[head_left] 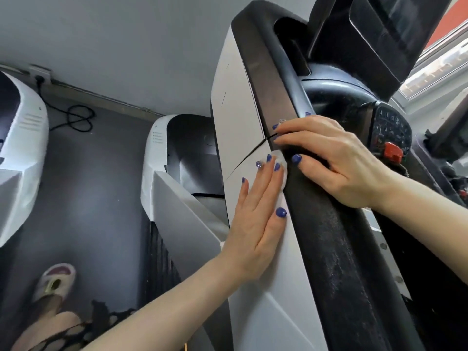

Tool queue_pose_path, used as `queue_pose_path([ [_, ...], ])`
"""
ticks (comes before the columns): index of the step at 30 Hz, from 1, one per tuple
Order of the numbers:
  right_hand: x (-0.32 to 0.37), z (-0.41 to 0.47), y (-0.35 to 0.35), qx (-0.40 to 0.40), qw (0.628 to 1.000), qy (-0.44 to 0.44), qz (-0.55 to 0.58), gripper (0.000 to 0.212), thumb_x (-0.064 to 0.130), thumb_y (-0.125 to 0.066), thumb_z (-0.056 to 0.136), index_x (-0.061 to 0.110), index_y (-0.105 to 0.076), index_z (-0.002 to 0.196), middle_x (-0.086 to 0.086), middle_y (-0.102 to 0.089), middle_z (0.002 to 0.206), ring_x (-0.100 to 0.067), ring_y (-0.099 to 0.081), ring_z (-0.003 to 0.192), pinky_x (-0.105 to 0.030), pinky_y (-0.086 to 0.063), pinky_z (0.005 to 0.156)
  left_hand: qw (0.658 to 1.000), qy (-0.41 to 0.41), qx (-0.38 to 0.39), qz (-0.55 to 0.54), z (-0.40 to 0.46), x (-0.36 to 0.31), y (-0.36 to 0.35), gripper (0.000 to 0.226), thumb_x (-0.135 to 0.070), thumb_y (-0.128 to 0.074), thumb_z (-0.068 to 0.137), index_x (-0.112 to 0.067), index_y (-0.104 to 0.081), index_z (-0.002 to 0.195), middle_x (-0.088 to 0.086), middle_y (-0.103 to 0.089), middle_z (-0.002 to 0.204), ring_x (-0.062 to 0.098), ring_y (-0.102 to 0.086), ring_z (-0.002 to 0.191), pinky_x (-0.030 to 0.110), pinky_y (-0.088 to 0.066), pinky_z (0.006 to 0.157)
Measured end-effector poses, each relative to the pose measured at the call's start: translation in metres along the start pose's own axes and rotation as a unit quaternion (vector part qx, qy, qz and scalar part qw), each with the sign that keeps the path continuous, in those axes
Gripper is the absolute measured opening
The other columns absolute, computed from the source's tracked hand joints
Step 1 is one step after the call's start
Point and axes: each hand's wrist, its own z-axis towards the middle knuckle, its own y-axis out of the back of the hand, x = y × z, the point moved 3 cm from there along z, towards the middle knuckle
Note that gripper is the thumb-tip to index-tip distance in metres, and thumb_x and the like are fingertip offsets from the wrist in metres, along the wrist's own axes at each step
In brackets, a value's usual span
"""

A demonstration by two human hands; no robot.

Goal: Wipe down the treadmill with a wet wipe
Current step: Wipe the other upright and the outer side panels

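The treadmill's white side panel (238,117) and black padded handrail (326,239) run diagonally through the middle of the head view. My left hand (255,224) lies flat on the white panel, fingers together, pressing a white wet wipe (283,171) against it; only the wipe's edge shows past the fingertips. My right hand (339,158) grips the black handrail just above, fingers wrapped over its edge. The console keypad (391,130) with a red stop button (393,152) sits to the right of that hand.
The treadmill's white motor cover (162,158) and belt lie below on the grey floor. A second white machine (20,148) stands at the left, with a black cable (76,117) by the wall. My slippered foot (54,282) is at bottom left. A window (445,59) is upper right.
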Motion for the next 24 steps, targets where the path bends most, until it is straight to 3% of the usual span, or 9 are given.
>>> queue_pose_path([
  [6,0.001,0.006,-0.002,0.036,0.999,0.019,0.001,0.040,0.020,-0.044,0.096,0.005,-0.066,0.126,-0.007,-0.060,0.136,-0.023,-0.053,0.132,-0.056,-0.028,0.116,0.998,0.061,-0.013,-0.018,-0.025,0.033,-0.001,0.057,-0.033,-0.023,0.106,-0.022,-0.004,0.159,-0.006,-0.002,0.170,0.012,0.001,0.156,0.044,0.004,0.125],
  [12,0.003,0.010,-0.002,0.083,0.994,0.067,-0.019,0.040,0.018,-0.045,0.096,0.003,-0.067,0.126,-0.010,-0.060,0.135,-0.023,-0.055,0.130,-0.056,-0.026,0.119,0.999,0.034,-0.001,-0.021,-0.025,0.020,-0.005,0.060,-0.031,-0.026,0.106,-0.018,-0.005,0.160,-0.004,0.000,0.170,0.014,0.004,0.157,0.039,0.007,0.126],
  [17,0.003,0.010,-0.003,0.090,0.993,0.075,-0.016,0.039,0.014,-0.044,0.094,0.001,-0.069,0.121,-0.011,-0.062,0.133,-0.025,-0.056,0.129,-0.054,-0.025,0.120,0.991,0.126,-0.019,-0.043,-0.032,0.058,0.001,0.061,-0.043,-0.022,0.105,-0.025,-0.001,0.159,-0.010,0.002,0.170,0.009,0.004,0.156,0.039,0.005,0.126],
  [21,0.005,0.011,-0.003,0.089,0.993,0.078,-0.009,0.039,0.013,-0.043,0.093,0.000,-0.069,0.120,-0.012,-0.062,0.132,-0.024,-0.056,0.128,-0.050,-0.024,0.121,0.992,0.116,-0.005,-0.053,-0.040,0.046,-0.007,0.064,-0.044,-0.024,0.104,-0.023,0.001,0.159,-0.008,0.004,0.170,0.010,0.007,0.156,0.031,0.007,0.125],
  [24,0.006,0.012,-0.003,0.090,0.993,0.081,-0.008,0.039,0.013,-0.043,0.093,0.001,-0.069,0.119,-0.012,-0.062,0.132,-0.024,-0.057,0.128,-0.051,-0.025,0.120,0.990,0.130,-0.002,-0.061,-0.041,0.056,-0.006,0.062,-0.043,-0.023,0.104,-0.032,0.005,0.158,-0.017,0.008,0.168,0.006,0.007,0.155,0.027,0.007,0.124],
])
